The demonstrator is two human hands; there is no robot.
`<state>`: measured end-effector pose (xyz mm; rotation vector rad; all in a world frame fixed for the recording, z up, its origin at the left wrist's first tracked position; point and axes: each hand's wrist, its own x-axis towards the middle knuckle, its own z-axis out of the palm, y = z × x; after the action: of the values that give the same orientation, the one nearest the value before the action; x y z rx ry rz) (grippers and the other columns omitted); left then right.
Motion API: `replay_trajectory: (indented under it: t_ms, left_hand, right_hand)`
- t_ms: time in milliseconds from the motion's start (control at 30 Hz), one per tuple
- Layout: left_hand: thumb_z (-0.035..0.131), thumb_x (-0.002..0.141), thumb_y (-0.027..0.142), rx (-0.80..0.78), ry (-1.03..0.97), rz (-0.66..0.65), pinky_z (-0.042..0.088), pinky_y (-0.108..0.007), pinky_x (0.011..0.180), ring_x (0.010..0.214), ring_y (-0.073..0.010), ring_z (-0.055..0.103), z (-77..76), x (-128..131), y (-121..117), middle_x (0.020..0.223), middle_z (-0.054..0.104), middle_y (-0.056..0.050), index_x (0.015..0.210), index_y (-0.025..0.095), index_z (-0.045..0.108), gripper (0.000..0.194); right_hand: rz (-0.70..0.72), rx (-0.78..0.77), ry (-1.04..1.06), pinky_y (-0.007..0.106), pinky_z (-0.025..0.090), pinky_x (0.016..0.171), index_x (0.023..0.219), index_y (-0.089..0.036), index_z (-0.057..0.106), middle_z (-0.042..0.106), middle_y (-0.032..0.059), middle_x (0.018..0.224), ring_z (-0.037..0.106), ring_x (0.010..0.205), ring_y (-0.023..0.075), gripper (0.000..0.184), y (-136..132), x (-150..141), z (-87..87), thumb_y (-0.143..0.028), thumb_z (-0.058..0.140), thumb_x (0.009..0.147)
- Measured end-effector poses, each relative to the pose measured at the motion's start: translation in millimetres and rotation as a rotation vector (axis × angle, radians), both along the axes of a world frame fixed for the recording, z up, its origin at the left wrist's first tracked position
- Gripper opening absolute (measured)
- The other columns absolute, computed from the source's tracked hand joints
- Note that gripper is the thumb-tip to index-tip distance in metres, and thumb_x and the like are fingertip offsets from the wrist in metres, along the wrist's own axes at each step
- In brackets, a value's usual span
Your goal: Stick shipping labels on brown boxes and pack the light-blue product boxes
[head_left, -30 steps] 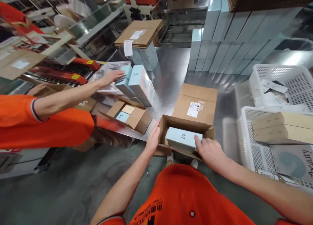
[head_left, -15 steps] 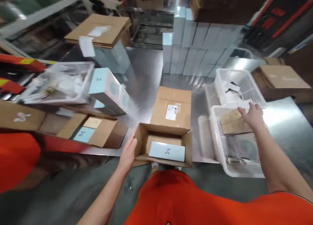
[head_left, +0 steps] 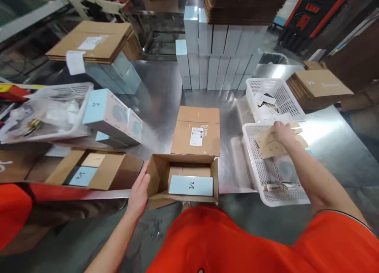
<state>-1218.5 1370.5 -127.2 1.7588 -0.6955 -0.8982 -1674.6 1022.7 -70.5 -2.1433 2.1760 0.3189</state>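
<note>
Carton (head_left: 156, 177) sits open at the near edge of the metal table (head_left: 158, 85), one blue box (head_left: 191, 185) lying flat inside against the near wall, squiggle mark facing up, gap behind it. Left hand (head_left: 139, 194) is on the carton's left wall, fingers fairly straight along the outside; can't tell from here if they pinch the edge. Right hand (head_left: 286, 135) is over the near basket (head_left: 257, 174), fingers bent onto tan cardboard (head_left: 266, 145); tips partly hidden, so can't tell how far open they are or if it's gripped. Same basket has a printed box and a slim packet (head_left: 280, 187) below the cardboard. Labelled panel (head_left: 196, 135) lies flat just behind the carton; can't tell if joined. Far basket (head_left: 291, 101) with papers is right behind the near one. Blue stack (head_left: 219, 73) stands at the back. Co-worker's orange sleeve (head_left: 12, 217) shows far left, near a second carton (head_left: 122, 172).
</note>
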Motion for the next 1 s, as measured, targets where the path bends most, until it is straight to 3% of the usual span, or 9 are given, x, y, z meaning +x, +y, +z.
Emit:
replay_trajectory:
  t_ms: [100,200,300,367,467,567,667,767,1000]
  left_hand:
    - [0.053,0.089,0.059,-0.008,0.028,0.014,0.014,-0.039,0.127,0.150,-0.0244,0.027,1.9,-1,-3,0.159,0.038,-0.004,0.151,0.022,0.041,0.073]
    - [0.055,0.087,0.061,-0.029,0.036,0.023,0.015,-0.039,0.127,0.150,-0.0260,0.028,2.8,-2,-6,0.158,0.039,-0.006,0.150,0.018,0.043,0.077]
    - [0.055,0.086,0.062,-0.039,0.029,0.019,0.016,-0.038,0.127,0.150,-0.0247,0.029,2.4,-1,-7,0.159,0.039,-0.005,0.149,0.021,0.045,0.075]
    - [0.054,0.087,0.061,-0.052,0.030,0.008,0.015,-0.038,0.127,0.150,-0.0237,0.029,1.3,0,-6,0.159,0.039,-0.004,0.147,0.023,0.046,0.072]
    - [0.053,0.088,0.059,-0.077,0.038,-0.016,0.015,-0.040,0.127,0.149,-0.0242,0.030,-0.9,3,-2,0.158,0.040,-0.005,0.147,0.022,0.048,0.069]
    - [0.053,0.089,0.059,-0.073,0.029,-0.039,0.016,-0.040,0.127,0.150,-0.0265,0.029,-1.5,6,2,0.157,0.041,-0.005,0.147,0.020,0.047,0.070]
    - [0.053,0.089,0.060,-0.055,0.019,-0.046,0.017,-0.038,0.126,0.150,-0.0261,0.028,1.2,6,2,0.157,0.042,-0.005,0.146,0.020,0.049,0.070]
    - [0.054,0.088,0.060,-0.045,0.028,-0.043,0.018,-0.038,0.126,0.149,-0.0243,0.029,5.1,6,-3,0.157,0.041,-0.005,0.145,0.021,0.050,0.069]
    - [0.055,0.088,0.059,-0.031,0.019,-0.054,0.018,-0.037,0.126,0.150,-0.0233,0.027,3.6,10,-5,0.158,0.039,-0.004,0.146,0.021,0.049,0.069]
  right_hand:
    - [0.063,-0.079,-0.032,0.045,0.043,0.093,0.130,-0.005,0.051,0.059,0.0272,0.122,0.054,0.113,0.0336,0.043,7,-4,48.2,-0.020,0.057,0.090]
    - [0.093,-0.348,-0.247,0.038,0.044,0.090,0.136,-0.017,0.050,0.061,0.0174,0.123,0.057,0.105,0.0261,0.056,26,-1,88.1,-0.029,0.069,0.084]
    - [0.141,-0.543,-0.730,0.032,0.048,0.079,0.130,-0.021,0.055,0.062,0.0100,0.119,0.058,0.088,0.0183,0.062,49,21,89.4,-0.039,0.073,0.074]
    - [0.170,-0.534,-0.966,0.032,0.051,0.077,0.127,-0.019,0.055,0.062,0.0106,0.120,0.059,0.089,0.0184,0.060,64,46,62.6,-0.043,0.069,0.074]
    - [0.236,-0.519,-1.113,0.039,0.049,0.097,0.127,-0.018,0.049,0.057,0.0135,0.130,0.057,0.114,0.0235,0.054,85,90,-7.8,-0.041,0.063,0.081]
    - [0.364,-0.498,-1.107,0.048,0.036,0.115,0.118,-0.018,0.047,0.053,0.0173,0.134,0.045,0.135,0.0273,0.039,110,121,-85.6,-0.040,0.056,0.086]
    - [0.375,-0.369,-1.007,0.051,0.035,0.116,0.103,-0.020,0.049,0.058,0.0178,0.124,0.046,0.133,0.0285,0.025,133,129,-139.3,-0.041,0.050,0.089]
    - [0.312,-0.376,-0.968,0.051,0.040,0.112,0.104,-0.021,0.049,0.059,0.0166,0.123,0.051,0.127,0.0271,0.024,145,125,-159.0,-0.041,0.047,0.091]
    - [0.266,-0.248,-0.945,0.051,0.034,0.115,0.094,-0.021,0.049,0.055,0.0163,0.129,0.042,0.136,0.0269,0.012,136,109,-165.8,-0.029,0.048,0.086]
